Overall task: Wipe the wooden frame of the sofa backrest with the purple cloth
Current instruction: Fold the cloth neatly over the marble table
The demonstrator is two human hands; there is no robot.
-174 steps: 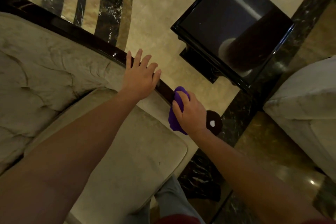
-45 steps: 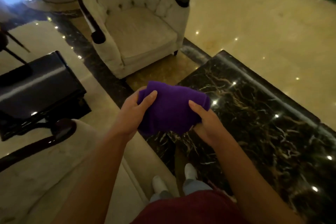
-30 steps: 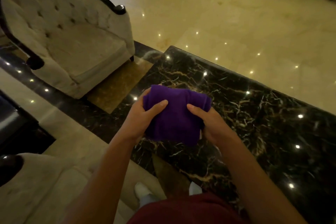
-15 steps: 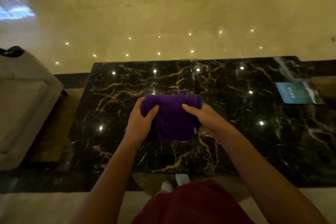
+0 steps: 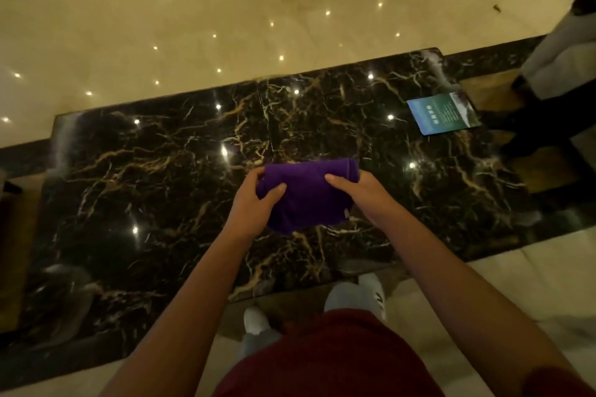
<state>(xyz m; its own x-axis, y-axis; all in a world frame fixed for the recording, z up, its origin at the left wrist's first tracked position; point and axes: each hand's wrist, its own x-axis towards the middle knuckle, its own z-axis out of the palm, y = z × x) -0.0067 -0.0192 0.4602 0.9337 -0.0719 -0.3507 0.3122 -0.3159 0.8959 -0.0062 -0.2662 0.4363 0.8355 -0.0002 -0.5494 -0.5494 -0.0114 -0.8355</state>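
The purple cloth (image 5: pixel 306 195), folded into a thick pad, hangs between both hands above a black marble table (image 5: pixel 161 177). My left hand (image 5: pixel 254 203) grips its left side with the thumb on top. My right hand (image 5: pixel 358 192) grips its right side. No sofa backrest or wooden frame shows in the head view now.
A blue-green leaflet (image 5: pixel 443 113) lies on the table's far right part. A pale upholstered seat with a dark leg (image 5: pixel 558 64) stands at the right edge. Glossy beige floor (image 5: pixel 193 10) stretches beyond the table. My white shoes (image 5: pixel 371 292) are at the table's near edge.
The view has swung away from the armchairs and now faces the marble table squarely. Both hands have kept hold of the cloth, which is a little lower over the table.
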